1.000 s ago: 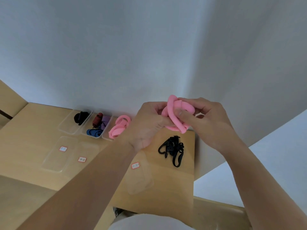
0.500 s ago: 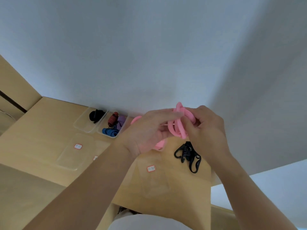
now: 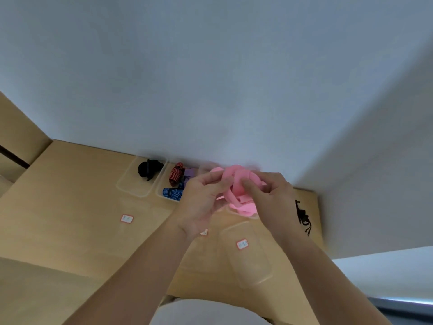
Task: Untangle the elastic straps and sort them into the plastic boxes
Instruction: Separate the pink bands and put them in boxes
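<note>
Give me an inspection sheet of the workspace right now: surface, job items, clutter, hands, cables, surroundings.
Surface: wooden table, light-coloured, set against a white wall.
Job's things: knotted pink strap held above the table; black strap in the leftmost clear box; red-striped strap, purple strap and blue-striped strap in the second clear box; black strap tangle loose near the table's right edge.
Clutter: labelled clear lids lying flat on the table.
Hands: left hand and right hand both pinch the pink strap.
Cables: nothing seen.
Surroundings: white wall behind and to the right; wooden panel at far left.
</note>
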{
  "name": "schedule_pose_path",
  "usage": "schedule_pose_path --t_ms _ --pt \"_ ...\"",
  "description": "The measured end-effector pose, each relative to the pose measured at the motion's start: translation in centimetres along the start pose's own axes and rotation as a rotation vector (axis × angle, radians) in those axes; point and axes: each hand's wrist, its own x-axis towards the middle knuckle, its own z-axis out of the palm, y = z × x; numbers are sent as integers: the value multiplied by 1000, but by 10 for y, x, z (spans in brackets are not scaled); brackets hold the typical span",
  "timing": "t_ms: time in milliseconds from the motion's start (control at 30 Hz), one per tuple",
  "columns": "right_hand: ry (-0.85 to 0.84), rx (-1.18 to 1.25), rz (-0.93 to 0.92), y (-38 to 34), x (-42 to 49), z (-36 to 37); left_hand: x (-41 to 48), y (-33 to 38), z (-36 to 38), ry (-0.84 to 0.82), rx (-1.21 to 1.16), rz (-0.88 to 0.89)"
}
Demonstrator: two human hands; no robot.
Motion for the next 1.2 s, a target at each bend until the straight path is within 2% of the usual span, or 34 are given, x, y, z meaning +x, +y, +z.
schedule_pose_path --t_ms 233,467,600,667,767,800,933,1033,1067,1200 --pt "-141 49 221 36 -16 60 18 -19 -72 66 112 -127" --pt "-2 101 306 53 6 83 64 -15 -81 74 459 -41" --pt "87 47 304 58 46 96 104 -5 -76 -5 590 -21" --pt "78 18 325 61 64 103 124 -6 -73 -26 770 1" --pt "-13 -247 354 74 78 108 148 -14 -70 -82 1308 97" --pt "-30 -353 333 80 77 110 152 -16 -72 -82 1422 143" --pt "34 -522 163 101 64 118 159 -19 -81 -172 1492 316" --pt "55 -644 -83 113 60 121 166 -18 -79 -273 1556 298" --pt "27 -720 -138 116 61 121 169 -17 -78 -307 1600 282" --pt "-223 -1033 -139 132 65 125 179 -17 -78 -444 1696 288"
